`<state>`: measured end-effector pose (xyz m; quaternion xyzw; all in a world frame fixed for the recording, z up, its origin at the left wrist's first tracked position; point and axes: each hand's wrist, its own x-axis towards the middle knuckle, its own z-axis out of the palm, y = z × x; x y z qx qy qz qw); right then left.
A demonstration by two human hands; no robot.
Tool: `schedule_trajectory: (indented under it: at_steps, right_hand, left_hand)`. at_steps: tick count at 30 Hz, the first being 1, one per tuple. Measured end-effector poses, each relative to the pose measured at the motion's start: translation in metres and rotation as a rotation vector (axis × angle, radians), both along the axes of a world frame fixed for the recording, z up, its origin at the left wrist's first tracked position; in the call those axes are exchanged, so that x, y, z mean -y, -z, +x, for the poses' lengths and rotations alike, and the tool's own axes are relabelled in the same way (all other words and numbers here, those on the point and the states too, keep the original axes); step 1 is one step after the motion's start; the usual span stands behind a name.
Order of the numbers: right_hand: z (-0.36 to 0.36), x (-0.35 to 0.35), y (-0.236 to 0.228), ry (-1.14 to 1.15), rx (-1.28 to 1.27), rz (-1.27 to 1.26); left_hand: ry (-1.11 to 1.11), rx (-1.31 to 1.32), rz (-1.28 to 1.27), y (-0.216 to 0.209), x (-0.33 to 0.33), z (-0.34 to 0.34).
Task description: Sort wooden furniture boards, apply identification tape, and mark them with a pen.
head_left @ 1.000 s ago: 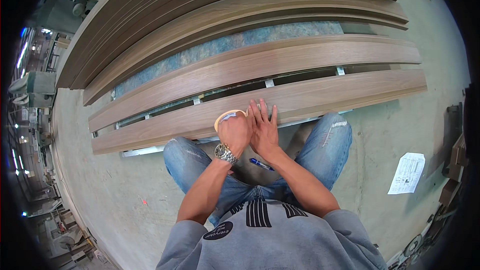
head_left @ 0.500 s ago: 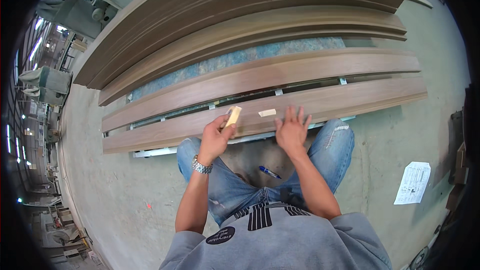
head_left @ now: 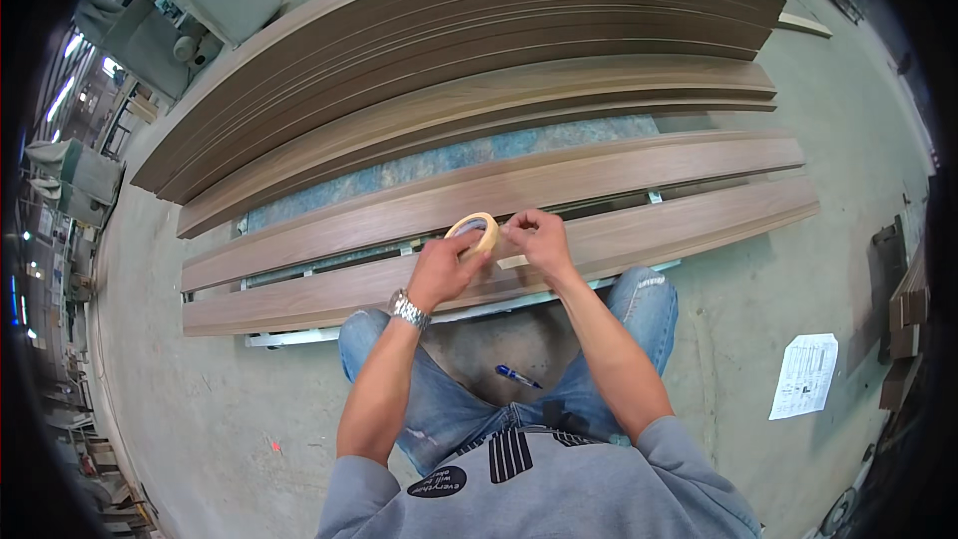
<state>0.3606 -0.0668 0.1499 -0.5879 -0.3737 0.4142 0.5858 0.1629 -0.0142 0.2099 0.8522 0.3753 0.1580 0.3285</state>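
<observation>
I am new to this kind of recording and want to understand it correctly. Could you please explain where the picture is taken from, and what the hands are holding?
There is no machine here: these are a person's own bare hands. The camera sits on the person's head and looks down; its wide lens makes straight edges look bent.

The left hand holds a roll of tape. The right hand is beside it with bent fingers; whether they pinch the tape's end is too small to tell.

A short strip of tape lies on the nearest board. On the floor are a blue pen, between the legs, and a paper sheet, at right.
</observation>
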Motion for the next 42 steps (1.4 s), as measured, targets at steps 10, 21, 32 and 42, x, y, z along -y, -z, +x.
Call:
schedule_trajectory:
  at_steps: [10, 21, 32, 42]
  right_hand:
    - [0.019, -0.103, 0.040, 0.366, 0.673, -0.238]
    - [-0.002, -0.102, 0.057, 0.471, 0.942, -0.237]
    - [0.025, -0.087, 0.054, 0.394, 0.808, -0.295]
    - [-0.015, -0.065, 0.053, -0.063, 1.243, -0.040]
  left_hand:
    - [-0.355, -0.485, 0.268, 0.016, -0.101, 0.074]
    - [-0.253, -0.649, 0.320, 0.026, -0.115, 0.104]
    - [-0.235, -0.689, 0.345, 0.037, -0.117, 0.114]
    - [-0.239, -0.678, 0.355, 0.036, -0.128, 0.113]
